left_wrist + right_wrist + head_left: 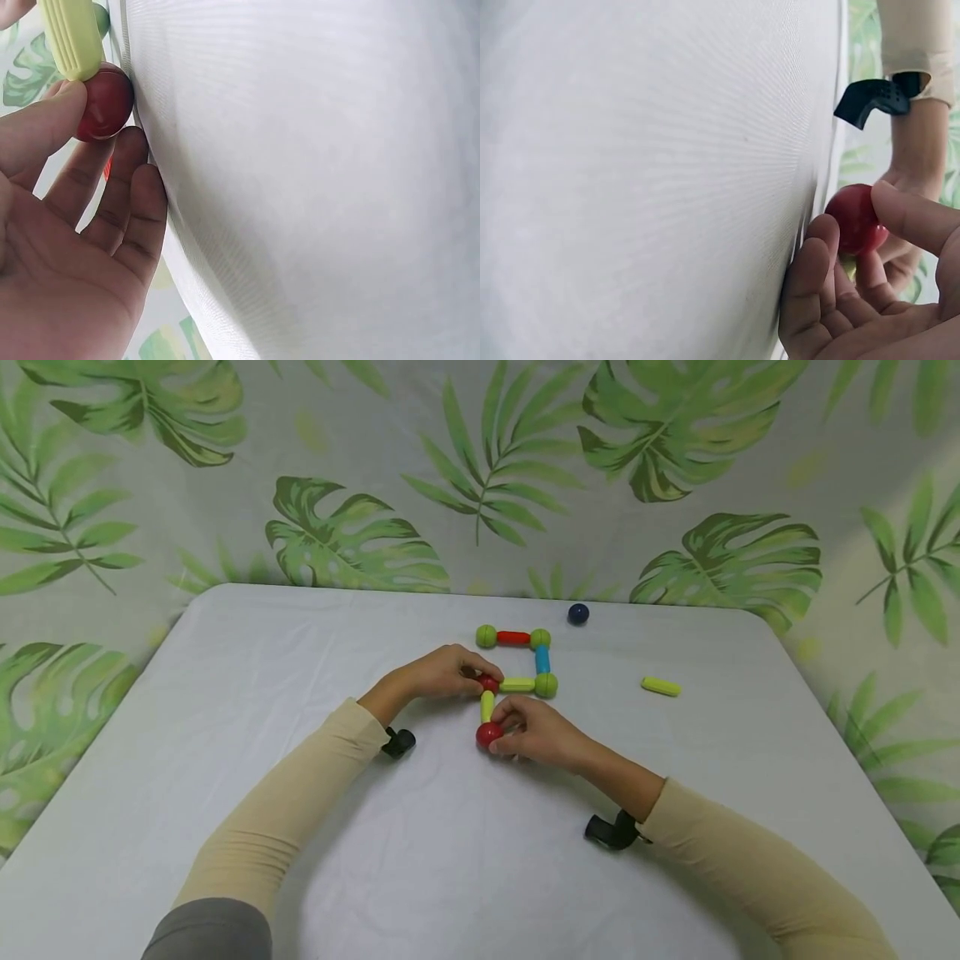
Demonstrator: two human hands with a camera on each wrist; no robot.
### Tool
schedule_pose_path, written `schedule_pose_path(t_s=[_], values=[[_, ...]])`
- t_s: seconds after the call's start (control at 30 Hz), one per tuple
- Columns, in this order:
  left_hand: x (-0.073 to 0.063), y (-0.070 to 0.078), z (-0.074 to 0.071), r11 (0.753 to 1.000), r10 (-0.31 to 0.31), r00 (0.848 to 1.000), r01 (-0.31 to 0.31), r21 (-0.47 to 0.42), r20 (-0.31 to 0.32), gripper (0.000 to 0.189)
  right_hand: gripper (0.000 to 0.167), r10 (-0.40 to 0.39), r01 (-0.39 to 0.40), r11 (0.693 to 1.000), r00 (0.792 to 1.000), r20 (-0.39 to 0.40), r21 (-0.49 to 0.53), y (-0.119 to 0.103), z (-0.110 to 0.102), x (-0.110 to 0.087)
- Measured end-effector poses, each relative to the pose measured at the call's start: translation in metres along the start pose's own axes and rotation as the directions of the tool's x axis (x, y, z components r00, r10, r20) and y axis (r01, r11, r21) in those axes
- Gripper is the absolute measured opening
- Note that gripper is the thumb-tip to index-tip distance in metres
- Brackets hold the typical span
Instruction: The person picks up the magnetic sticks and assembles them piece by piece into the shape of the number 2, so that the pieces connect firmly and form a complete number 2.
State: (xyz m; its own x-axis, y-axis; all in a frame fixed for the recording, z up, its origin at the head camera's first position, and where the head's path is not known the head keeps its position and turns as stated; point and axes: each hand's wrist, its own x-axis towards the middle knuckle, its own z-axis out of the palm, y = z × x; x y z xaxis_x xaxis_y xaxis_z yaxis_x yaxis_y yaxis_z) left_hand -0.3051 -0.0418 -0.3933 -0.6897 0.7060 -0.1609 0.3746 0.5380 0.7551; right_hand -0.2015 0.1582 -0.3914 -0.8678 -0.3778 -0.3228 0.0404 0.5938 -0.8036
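In the head view, my left hand (pixel 447 672) pinches a red ball (pixel 490 682) at a corner of a chain of toy rods and balls. Thumb and fingers of my right hand (pixel 543 732) hold a second red ball (pixel 489 736) at the chain's near end. A yellow-green rod (pixel 487 705) joins these two balls. From the left hand's ball another yellow-green rod (pixel 517 684) runs right to a green ball (pixel 546 685). There a blue rod (pixel 542 659) leads back to a green ball (pixel 540 638), and a red rod (pixel 513 637) continues left to a third green ball (pixel 486 636).
Right of the chain lies a loose yellow-green rod (pixel 661 687). A dark blue ball (pixel 578 614) rests near the far edge of the white-covered table (pixel 480 860). Behind the table hangs a leaf-patterned cloth (pixel 525 460). Black wrist cameras hang below both sleeves.
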Motion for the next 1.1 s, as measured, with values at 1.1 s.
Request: schedule_pose_path(t_s=[1.1], values=[[-0.001,0.004,0.002,0.997,0.008,1.000,-0.007,0.078,-0.005,0.036,0.038,-0.140,0.253,0.896,0.940,0.310,-0.365,0.032,-0.091,-0.085]])
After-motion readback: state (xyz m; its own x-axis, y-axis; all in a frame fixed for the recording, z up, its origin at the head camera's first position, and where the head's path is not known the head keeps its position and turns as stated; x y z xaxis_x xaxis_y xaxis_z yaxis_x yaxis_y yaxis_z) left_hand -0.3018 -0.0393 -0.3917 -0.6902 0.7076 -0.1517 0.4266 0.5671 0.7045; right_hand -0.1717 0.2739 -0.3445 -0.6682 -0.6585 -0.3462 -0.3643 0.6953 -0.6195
